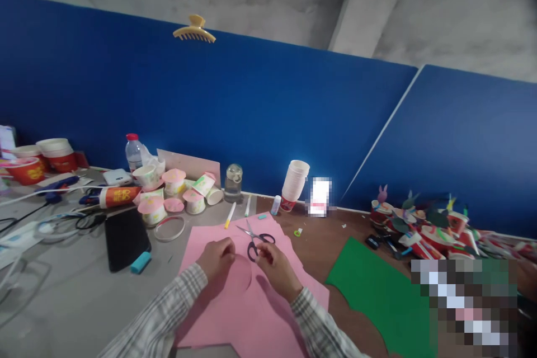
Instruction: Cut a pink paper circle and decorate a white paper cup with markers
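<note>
My left hand (217, 258) is closed, thumb and fingers pinched at the edge of a pink paper piece with a curved rim (240, 275). My right hand (277, 269) has curled fingers right beside the black handles of the scissors (253, 251); whatever those fingers pinch, if anything, is hidden. The scissors' blades are spread and point to the far left, over a large pink sheet (268, 321). Both forearms rest across this sheet in plaid sleeves. A small blue piece (262, 217) lies on the sheet's far edge.
Behind the sheet stand a glass jar (233, 185), a glue stick (276, 205) and stacked paper cups (295, 182). Decorated cups (151, 210) and a black phone (126, 239) are at left. Green sheet (380, 291) and cup crafts (436, 235) lie right. A blue partition (251, 106) rises behind.
</note>
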`<action>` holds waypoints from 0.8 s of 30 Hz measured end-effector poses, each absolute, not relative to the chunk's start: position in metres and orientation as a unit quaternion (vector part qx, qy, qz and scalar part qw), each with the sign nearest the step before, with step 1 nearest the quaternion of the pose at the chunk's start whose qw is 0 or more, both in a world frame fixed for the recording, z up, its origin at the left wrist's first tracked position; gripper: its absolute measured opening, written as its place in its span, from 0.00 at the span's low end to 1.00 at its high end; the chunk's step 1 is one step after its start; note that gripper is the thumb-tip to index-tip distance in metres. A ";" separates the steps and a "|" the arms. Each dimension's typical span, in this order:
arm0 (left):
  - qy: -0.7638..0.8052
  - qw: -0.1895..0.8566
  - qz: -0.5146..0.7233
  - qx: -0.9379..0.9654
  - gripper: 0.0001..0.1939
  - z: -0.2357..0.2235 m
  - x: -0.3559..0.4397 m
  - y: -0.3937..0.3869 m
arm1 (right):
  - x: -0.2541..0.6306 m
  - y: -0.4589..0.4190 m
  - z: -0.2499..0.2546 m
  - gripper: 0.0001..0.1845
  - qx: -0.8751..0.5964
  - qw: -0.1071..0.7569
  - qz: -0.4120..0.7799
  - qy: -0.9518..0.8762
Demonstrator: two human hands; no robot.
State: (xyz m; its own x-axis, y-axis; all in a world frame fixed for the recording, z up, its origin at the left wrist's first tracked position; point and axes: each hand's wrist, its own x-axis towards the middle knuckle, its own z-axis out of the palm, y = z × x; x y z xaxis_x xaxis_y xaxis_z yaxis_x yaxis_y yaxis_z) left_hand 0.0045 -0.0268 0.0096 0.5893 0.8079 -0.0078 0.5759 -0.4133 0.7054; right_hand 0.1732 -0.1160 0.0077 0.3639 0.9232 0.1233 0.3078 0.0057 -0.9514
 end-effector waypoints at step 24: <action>0.369 0.483 0.319 0.727 0.15 0.000 0.022 -0.022 | 0.180 -0.115 0.002 0.04 -0.601 0.591 0.265 -0.469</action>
